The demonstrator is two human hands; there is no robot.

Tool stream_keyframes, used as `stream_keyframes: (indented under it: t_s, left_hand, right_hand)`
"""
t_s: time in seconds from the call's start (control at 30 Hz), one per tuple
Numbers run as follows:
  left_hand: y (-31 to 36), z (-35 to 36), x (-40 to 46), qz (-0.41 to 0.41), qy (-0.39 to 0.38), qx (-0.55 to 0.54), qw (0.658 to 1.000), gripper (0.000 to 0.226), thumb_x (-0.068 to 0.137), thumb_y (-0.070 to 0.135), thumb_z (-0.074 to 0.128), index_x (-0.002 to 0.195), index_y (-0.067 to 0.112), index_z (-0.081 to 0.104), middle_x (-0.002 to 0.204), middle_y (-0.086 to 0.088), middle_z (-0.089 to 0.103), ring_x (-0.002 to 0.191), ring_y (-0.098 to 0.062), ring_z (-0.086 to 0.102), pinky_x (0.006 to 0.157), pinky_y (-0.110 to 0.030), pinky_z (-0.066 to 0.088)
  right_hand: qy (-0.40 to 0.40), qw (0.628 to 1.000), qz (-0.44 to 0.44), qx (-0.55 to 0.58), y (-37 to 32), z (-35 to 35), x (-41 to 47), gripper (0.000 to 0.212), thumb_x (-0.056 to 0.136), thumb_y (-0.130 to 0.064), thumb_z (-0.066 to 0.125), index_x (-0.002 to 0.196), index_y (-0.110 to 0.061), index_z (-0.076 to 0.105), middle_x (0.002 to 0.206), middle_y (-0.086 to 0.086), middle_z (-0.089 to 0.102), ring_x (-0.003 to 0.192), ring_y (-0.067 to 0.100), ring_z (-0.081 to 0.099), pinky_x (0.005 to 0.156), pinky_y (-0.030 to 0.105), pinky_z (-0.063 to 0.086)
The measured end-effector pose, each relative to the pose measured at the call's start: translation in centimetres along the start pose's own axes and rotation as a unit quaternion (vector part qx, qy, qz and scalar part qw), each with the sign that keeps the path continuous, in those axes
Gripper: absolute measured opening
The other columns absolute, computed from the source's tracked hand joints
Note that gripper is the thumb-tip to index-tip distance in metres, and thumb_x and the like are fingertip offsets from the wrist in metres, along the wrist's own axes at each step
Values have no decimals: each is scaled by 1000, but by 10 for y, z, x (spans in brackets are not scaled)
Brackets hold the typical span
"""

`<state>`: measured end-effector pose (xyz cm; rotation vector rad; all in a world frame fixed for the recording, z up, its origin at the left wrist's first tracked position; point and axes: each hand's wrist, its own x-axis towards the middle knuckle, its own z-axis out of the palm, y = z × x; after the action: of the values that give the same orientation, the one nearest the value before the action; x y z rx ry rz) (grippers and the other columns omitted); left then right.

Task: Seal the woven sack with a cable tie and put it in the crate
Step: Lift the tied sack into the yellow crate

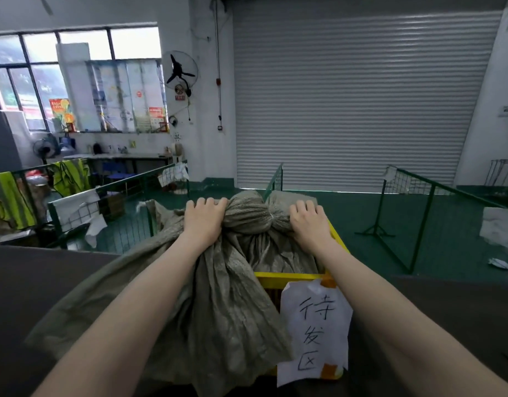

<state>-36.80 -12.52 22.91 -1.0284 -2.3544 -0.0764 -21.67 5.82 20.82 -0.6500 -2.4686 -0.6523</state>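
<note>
A grey-green woven sack (232, 296) hangs over the near left corner of a yellow crate (287, 277), its body draped down to the dark table. The sack's neck is gathered and cinched at a pale cable tie (271, 216). My left hand (204, 217) grips the bunched cloth just left of the tie. My right hand (308, 220) grips the gathered end to the right of it, above the crate's far right rim. A white paper label (314, 330) with handwritten characters is stuck on the crate's front.
A dark table (32, 296) runs under the sack and crate. Green wire-mesh fence panels (413, 202) stand on the green floor beyond. A closed roller shutter (361, 96) fills the back wall. Clutter and yellow vests (72, 174) sit at the left.
</note>
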Motion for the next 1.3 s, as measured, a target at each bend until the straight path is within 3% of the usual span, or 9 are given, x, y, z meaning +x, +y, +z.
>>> stream_keyframes:
  t_s: [0.17, 0.33, 0.47, 0.63, 0.73, 0.83, 1.0, 1.17, 1.3]
  left_hand:
    - [15, 48, -28, -2, -119, 0, 993, 44, 89, 16, 49, 131, 23, 39, 130, -8, 53, 122, -33, 45, 95, -45, 35]
    - [10, 49, -31, -15, -126, -27, 992, 45, 88, 17, 52, 131, 24, 40, 130, -8, 51, 122, -34, 43, 97, -47, 34]
    - [6, 47, -37, 10, -78, -28, 996, 46, 85, 14, 53, 129, 21, 44, 121, -9, 56, 113, -35, 48, 88, -43, 37]
    - [9, 45, -47, 79, 29, -92, 992, 52, 77, 11, 59, 128, 10, 49, 107, -13, 65, 94, -36, 55, 75, -40, 41]
    - [18, 37, -55, 97, 27, -146, 984, 63, 78, 12, 62, 137, 6, 40, 124, -15, 58, 111, -33, 51, 92, -41, 42]
    - [25, 31, -76, 12, -14, -123, 992, 80, 84, 36, 61, 147, 12, 18, 152, -16, 26, 141, -35, 21, 116, -45, 16]
    - [28, 33, -113, -188, -138, -192, 953, 115, 68, 80, 51, 147, 31, -17, 156, -13, -26, 141, -44, -20, 106, -71, -2]
    - [44, 41, -131, -258, -198, -257, 910, 116, 74, 62, 64, 146, 30, -21, 155, -17, -26, 143, -46, -3, 110, -66, 8]
    - [49, 36, -134, -246, -156, -245, 925, 95, 81, 38, 68, 147, 30, 0, 155, -16, 5, 128, -41, 39, 96, -52, 42]
  right_hand:
    - [-102, 993, -4, 53, -11, 45, -29, 30, 84, -18, 60, 111, -12, 49, 115, 12, 53, 111, 33, 49, 84, 41, 43]
    - [-210, 965, 0, 159, -7, 43, -19, 47, 86, -29, 62, 126, -15, 42, 132, 12, 46, 125, 32, 39, 98, 46, 37]
    - [-221, 922, 56, 313, -12, 31, -11, 74, 79, -33, 71, 141, -23, 30, 143, 8, 41, 133, 31, 35, 106, 52, 31]
    - [-165, 905, -34, 392, -51, 7, 0, 97, 71, -27, 77, 147, -29, 17, 150, 4, 32, 136, 30, 30, 106, 59, 30]
    - [-160, 918, -42, 360, -72, 7, 1, 76, 74, -20, 70, 138, -27, 29, 136, 5, 42, 125, 31, 40, 96, 57, 39]
    - [-116, 928, 18, 353, -76, 14, -3, 43, 81, -17, 62, 119, -20, 40, 117, 6, 49, 110, 35, 52, 83, 49, 48]
    - [-90, 892, 115, 428, -73, 16, -4, 24, 82, -7, 52, 104, -14, 48, 114, 10, 54, 104, 37, 53, 81, 46, 47]
    - [-93, 875, 185, 438, -67, 9, -4, 16, 83, -10, 51, 99, -12, 49, 109, 12, 58, 100, 36, 54, 73, 41, 44]
    - [-120, 849, 218, 466, -60, 8, -1, 10, 83, -10, 50, 92, -14, 49, 107, 15, 60, 97, 37, 55, 72, 40, 44]
